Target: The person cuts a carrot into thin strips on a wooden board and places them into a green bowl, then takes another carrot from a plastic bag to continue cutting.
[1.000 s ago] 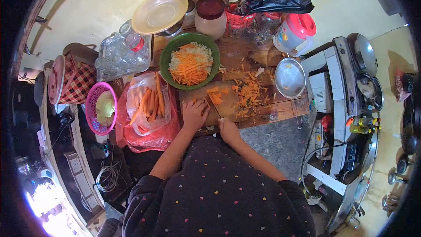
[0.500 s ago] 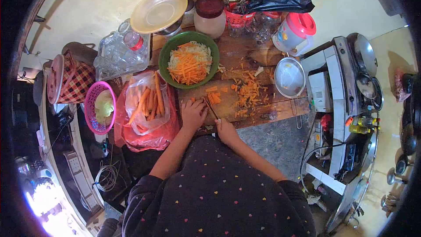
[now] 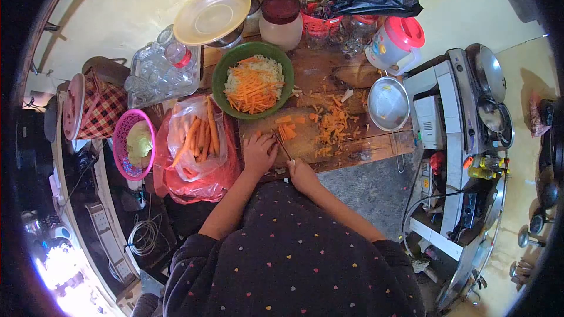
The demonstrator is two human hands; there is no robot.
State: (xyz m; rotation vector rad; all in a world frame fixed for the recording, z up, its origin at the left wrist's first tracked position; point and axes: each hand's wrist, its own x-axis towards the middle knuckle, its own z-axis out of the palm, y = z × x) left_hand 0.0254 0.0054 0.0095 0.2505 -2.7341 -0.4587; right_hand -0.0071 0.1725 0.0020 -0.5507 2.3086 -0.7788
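My right hand [image 3: 303, 177] is wrapped round the handle of a knife [image 3: 283, 148], whose blade points up and left across the cutting board [image 3: 305, 135]. Beside the blade, my left hand [image 3: 259, 152] rests on the board with bent fingers pressed together; what lies under them is too small to make out. Cut carrot pieces [image 3: 288, 131] lie just right of the blade. Orange peelings [image 3: 333, 124] are scattered further right. Above the board stands a green bowl [image 3: 218, 82] with shredded carrot [image 3: 254, 91] and pale shreds in it.
Whole carrots [image 3: 202, 135] lie in plastic bags at left, near a pink basket [image 3: 119, 148]. A strainer [image 3: 388, 104] sits at right, close to the stove [image 3: 460, 100]. Along the wall stand a jar [image 3: 281, 32], a yellow plate [image 3: 212, 14] and a pitcher [image 3: 392, 47].
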